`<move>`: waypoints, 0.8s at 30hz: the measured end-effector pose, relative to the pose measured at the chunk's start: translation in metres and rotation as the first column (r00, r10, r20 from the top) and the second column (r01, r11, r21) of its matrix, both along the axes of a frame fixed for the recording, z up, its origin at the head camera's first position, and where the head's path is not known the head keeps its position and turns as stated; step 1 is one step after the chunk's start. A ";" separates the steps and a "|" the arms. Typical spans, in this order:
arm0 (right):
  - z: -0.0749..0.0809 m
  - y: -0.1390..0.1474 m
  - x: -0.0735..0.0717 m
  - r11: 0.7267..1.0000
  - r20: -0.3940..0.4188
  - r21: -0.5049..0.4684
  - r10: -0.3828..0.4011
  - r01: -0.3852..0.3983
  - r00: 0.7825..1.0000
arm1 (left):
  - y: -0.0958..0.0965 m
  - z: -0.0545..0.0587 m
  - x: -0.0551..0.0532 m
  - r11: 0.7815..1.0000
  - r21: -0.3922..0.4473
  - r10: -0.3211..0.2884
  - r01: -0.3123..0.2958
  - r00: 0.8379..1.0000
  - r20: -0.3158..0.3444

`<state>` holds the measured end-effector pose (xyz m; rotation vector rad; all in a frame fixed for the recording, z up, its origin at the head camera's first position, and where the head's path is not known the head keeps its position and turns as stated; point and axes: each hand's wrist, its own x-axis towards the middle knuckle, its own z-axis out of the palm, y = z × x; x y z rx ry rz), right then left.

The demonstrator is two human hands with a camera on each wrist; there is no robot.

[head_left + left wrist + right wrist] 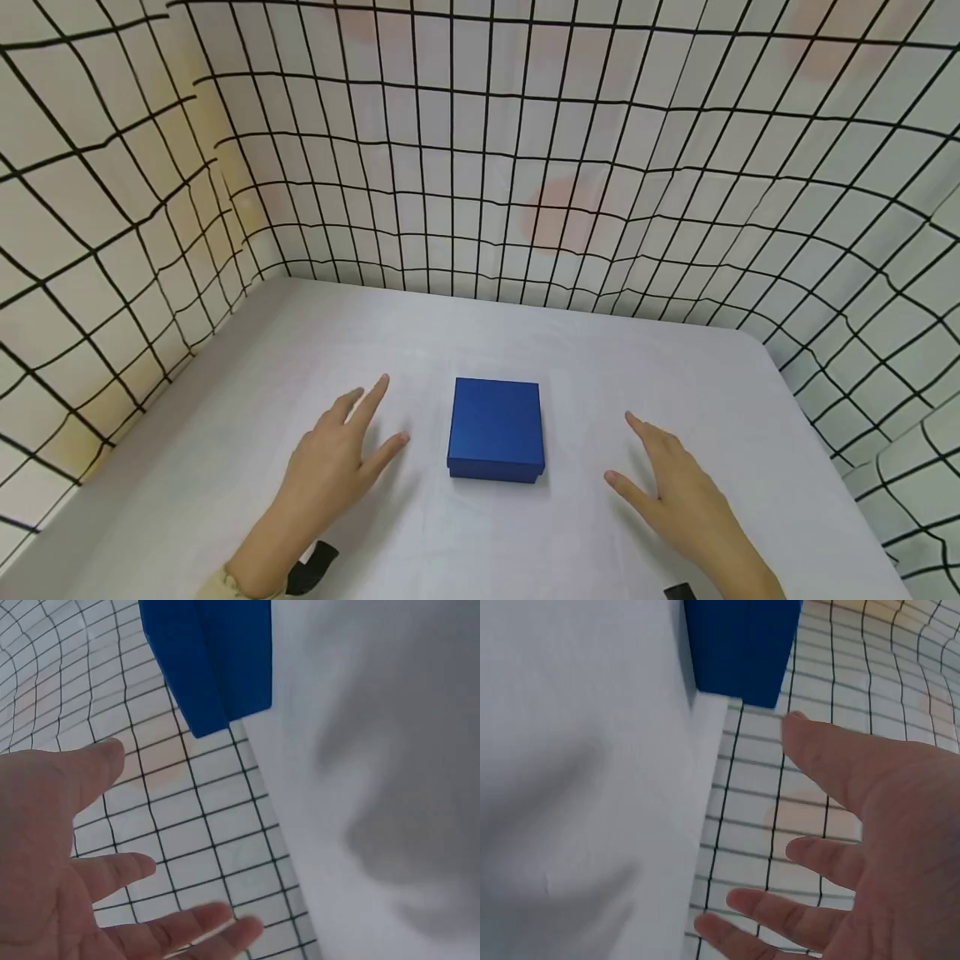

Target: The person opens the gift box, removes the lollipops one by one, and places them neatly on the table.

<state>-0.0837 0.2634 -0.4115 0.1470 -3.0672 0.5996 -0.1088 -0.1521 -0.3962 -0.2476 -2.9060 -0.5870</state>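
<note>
A blue lidded box [497,423] sits in the middle of the white table, its lid on. To its left, my left hand [330,458] hovers over the cloth with fingers spread, touching nothing. My right hand [678,492] is held to the right of the box, also apart from it, thumb and fingers extended. In the left wrist view the box [217,660] shows at the top, beyond the thumb of the left hand [67,877]. The right wrist view has the box [742,649] at its top edge, above the right hand [885,847].
A white cloth covers the table [375,333]. White walls with a black grid [480,167] rise along its back, left and right sides. Dark wrist straps [311,569] show at both wrists.
</note>
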 end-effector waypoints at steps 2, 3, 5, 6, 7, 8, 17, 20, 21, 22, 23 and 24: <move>0.000 -0.010 -0.001 0.996 0.033 -0.087 0.007 -0.004 0.999 | 0.002 -0.003 -0.002 0.996 0.088 -0.029 0.026 0.999 0.036; -0.001 -0.014 -0.001 0.991 0.050 -0.132 0.015 -0.009 0.999 | 0.004 -0.004 -0.003 0.990 0.137 -0.043 0.033 0.997 0.069; -0.001 -0.023 -0.004 0.976 0.084 -0.219 0.021 -0.003 0.996 | 0.007 -0.008 -0.006 0.969 0.244 -0.079 0.048 0.990 0.119; -0.002 -0.027 -0.005 0.966 0.096 -0.259 0.026 0.000 0.995 | 0.008 -0.010 -0.008 0.955 0.291 -0.098 0.054 0.986 0.137; -0.003 -0.031 -0.006 0.957 0.105 -0.291 0.031 0.001 0.994 | 0.010 -0.012 -0.010 0.940 0.335 -0.117 0.061 0.982 0.149; -0.003 -0.034 -0.008 0.948 0.115 -0.319 0.032 0.007 0.993 | 0.012 -0.015 -0.012 0.926 0.371 -0.133 0.065 0.978 0.160; -0.013 -0.049 -0.015 0.874 0.107 -0.486 0.092 -0.029 0.990 | 0.028 -0.031 -0.021 0.860 0.504 -0.203 0.077 0.959 0.200; -0.016 -0.053 -0.017 0.860 0.110 -0.509 0.111 -0.040 0.988 | 0.031 -0.034 -0.021 0.847 0.521 -0.243 0.108 0.949 0.199; -0.017 -0.054 -0.018 0.857 0.110 -0.514 0.118 -0.045 0.987 | 0.032 -0.036 -0.021 0.842 0.526 -0.258 0.121 0.946 0.195; -0.018 -0.055 -0.018 0.853 0.106 -0.519 0.126 -0.053 0.986 | 0.032 -0.037 -0.021 0.837 0.532 -0.270 0.131 0.944 0.192; -0.019 -0.056 -0.019 0.849 0.097 -0.524 0.138 -0.067 0.986 | 0.033 -0.038 -0.022 0.832 0.537 -0.281 0.141 0.941 0.189; -0.020 -0.056 -0.019 0.846 0.089 -0.528 0.147 -0.078 0.985 | 0.033 -0.039 -0.022 0.827 0.542 -0.290 0.149 0.939 0.186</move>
